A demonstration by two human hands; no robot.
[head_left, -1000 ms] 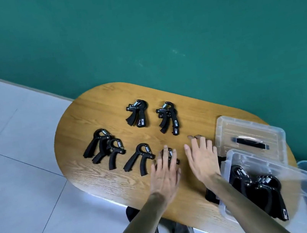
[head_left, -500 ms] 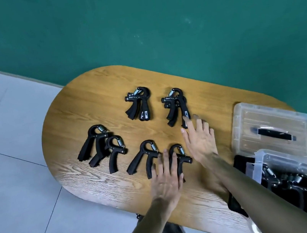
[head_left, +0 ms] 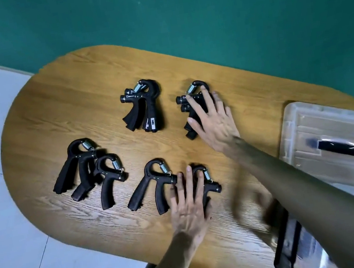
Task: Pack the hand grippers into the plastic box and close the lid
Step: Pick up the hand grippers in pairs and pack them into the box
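The right hand (head_left: 212,119) lies with fingers spread and nearly straight over a stacked pair of black hand grippers (head_left: 192,108) right of the frame's centre, fingertips reaching the looped head beside its steel spring; the fingers press on the pair rather than curl round it. The left hand (head_left: 188,204), low in the middle, rests flat with straight fingers on another black hand gripper (head_left: 209,184), its fingertips near that one's spring. Both covered items run with their long axis from a looped head toward the top of the frame down to handles pointing lower left. Each gripper is matte black, with two splayed handles, a rounded head, a coiled metal spring and a knob at the side. Just left of the left hand lies a single gripper (head_left: 152,187), handles to the lower left. Further left sits a cluster of overlapping grippers (head_left: 86,169), heads up, handles down-left. In the upper middle another stacked pair (head_left: 142,106) lies with its handles pointing down. All rest on the oval wooden table (head_left: 77,98). At the right edge the clear lid (head_left: 335,145) with a black handle lies flat on the table. At the lower right a corner of the clear plastic box (head_left: 299,251) shows behind the right forearm; its contents look dark but are too blurred to tell.
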